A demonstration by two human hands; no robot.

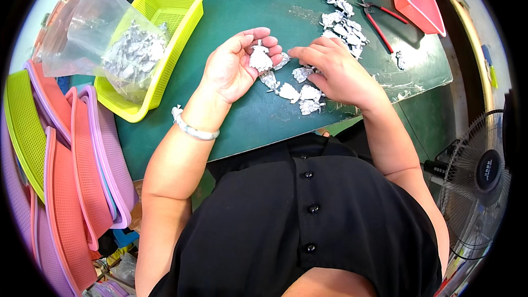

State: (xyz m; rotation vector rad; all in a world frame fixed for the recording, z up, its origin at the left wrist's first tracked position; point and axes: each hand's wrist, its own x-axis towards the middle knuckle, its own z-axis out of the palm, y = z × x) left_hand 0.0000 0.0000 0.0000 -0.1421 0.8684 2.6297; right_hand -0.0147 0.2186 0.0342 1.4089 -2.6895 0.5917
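At left we see stacked baskets (66, 203), then a lime basket (177, 49) with a clear bag (77, 33) of silver bits in it. Our left hand (228, 69) lies palm up, fingers half curled, cradling a silver piece (260, 59) above the green table (247, 129). Loose pieces (289, 93) lie between our hands. Our right hand (336, 69) bends its fingers over them; we cannot tell whether it grips any. Farther right are pliers (385, 34) and a pink basket (416, 3).
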